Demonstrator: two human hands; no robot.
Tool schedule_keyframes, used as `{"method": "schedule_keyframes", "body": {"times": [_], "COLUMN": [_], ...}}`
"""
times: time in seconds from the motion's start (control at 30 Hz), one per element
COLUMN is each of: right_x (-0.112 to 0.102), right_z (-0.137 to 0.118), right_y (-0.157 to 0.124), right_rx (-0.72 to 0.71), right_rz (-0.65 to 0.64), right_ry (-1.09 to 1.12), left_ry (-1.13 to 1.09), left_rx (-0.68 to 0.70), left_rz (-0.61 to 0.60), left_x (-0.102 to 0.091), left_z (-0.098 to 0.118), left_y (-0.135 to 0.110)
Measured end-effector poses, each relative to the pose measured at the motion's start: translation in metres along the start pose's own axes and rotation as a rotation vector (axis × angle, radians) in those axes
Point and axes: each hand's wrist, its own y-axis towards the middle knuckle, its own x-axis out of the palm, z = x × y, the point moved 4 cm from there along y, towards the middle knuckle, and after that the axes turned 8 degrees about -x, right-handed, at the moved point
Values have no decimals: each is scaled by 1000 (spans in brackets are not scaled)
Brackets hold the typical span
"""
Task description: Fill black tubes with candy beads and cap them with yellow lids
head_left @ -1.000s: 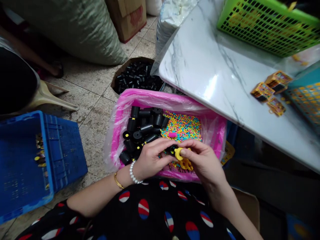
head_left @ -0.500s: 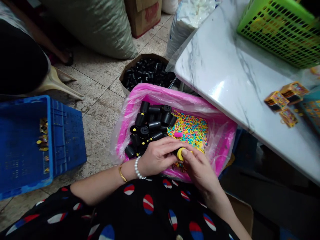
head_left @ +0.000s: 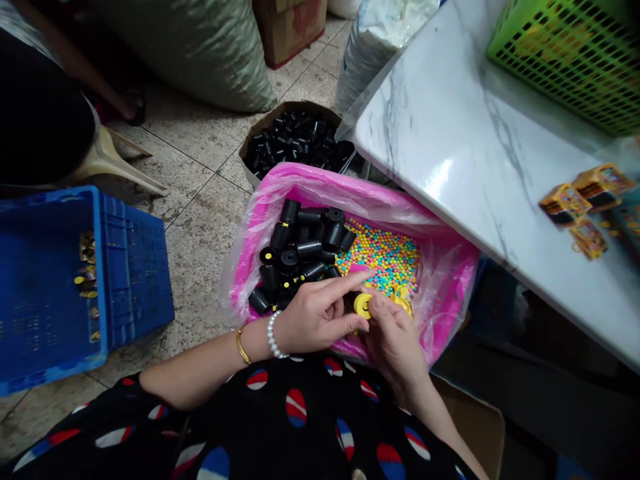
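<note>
Over the near side of a pink plastic-lined tub [head_left: 450, 320], my right hand [head_left: 397, 340] pinches a round yellow cap [head_left: 362, 306] with its thumb on the rim. My left hand [head_left: 317, 317] is beside it, index finger stretched out, thumb reaching toward the cap, other fingers curled. Something dark shows between the hands, mostly hidden by fingers. Black cylinders [head_left: 307, 249], several with yellow spots, fill the tub's left side. Small multicoloured beads or candies [head_left: 387, 257] lie at right, with a pink piece [head_left: 357, 269] and more yellow pieces [head_left: 401, 300].
A marble-look table [head_left: 440, 120] overhangs the tub, bearing a green basket [head_left: 550, 73] and small orange-black boxes [head_left: 565, 203]. Behind the tub, a container [head_left: 245, 163] holds black parts [head_left: 295, 140]. A blue crate [head_left: 133, 267] stands left. A person's foot [head_left: 134, 110] shows beyond.
My left index finger has lifted and straightened away from the cap. The yellow cap now faces up more, still pinched in my right hand. The view has shifted slightly.
</note>
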Motion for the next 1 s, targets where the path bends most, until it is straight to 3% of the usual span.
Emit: {"method": "schedule_keyframes", "body": {"times": [0.23,0.37,0.5,0.57,0.7,0.8,0.9,1.0], "right_x": [9,5,7,8,8,10,3,-10], "right_z": [-6,-8,-15,-16,-13,-11,-13,-16], "right_y": [-5,-5,-11,-13,-11,-7,-5,-6], "right_rx": [134,137,124,108,18,-6,0,8], "right_rz": [-163,-170,-306,-263,-22,-17,-57,-185], "right_ry": [136,31,-120,-195,-262,-227,-184,-108], "left_ry": [77,-37,-213,-254,-331,-319,-220,-68], "left_rx": [47,-35,-156,-180,-259,-290,-168,50], "left_rz": [108,-62,-203,-235,-197,-181,-185,-62], "left_x": [0,0,-2,1,11,12,7,0], "left_z": [2,4,4,3,-7,-12,-6,6], "left_y": [-1,1,7,9,10,7,6,6]}}
